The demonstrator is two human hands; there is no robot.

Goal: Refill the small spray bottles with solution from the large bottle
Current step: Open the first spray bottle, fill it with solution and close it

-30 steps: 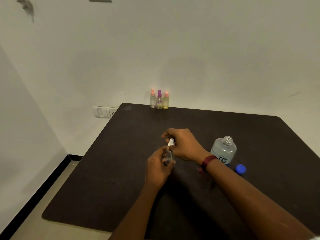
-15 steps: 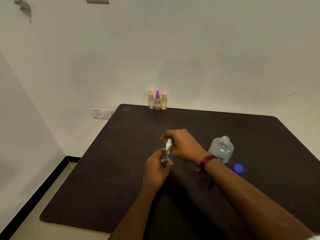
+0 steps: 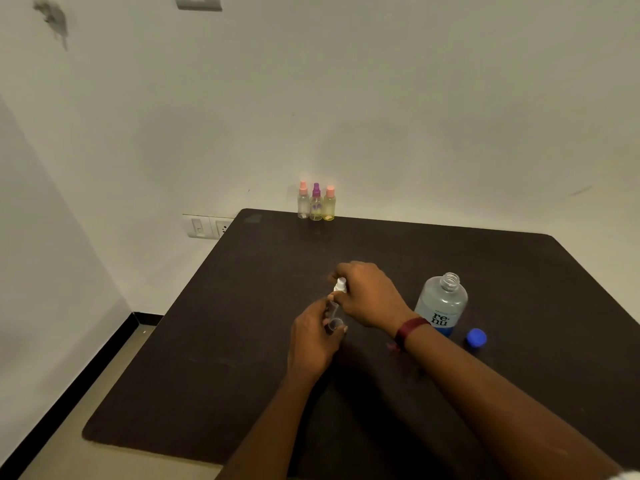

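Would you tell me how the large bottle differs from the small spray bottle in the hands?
The large bottle stands free, uncapped; the small spray bottle is held in the left hand, the right hand pinching its white top. The large bottle is wider and labelled, the small one plain. Both are clear.

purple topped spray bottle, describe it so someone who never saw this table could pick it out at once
Follow the far edge of the dark table, against the wall, toward its left corner, where three spray bottles stand in a tight row. The purple topped spray bottle is the middle one. Both neighbours, the left bottle and the right bottle, wear pink tops, not purple.
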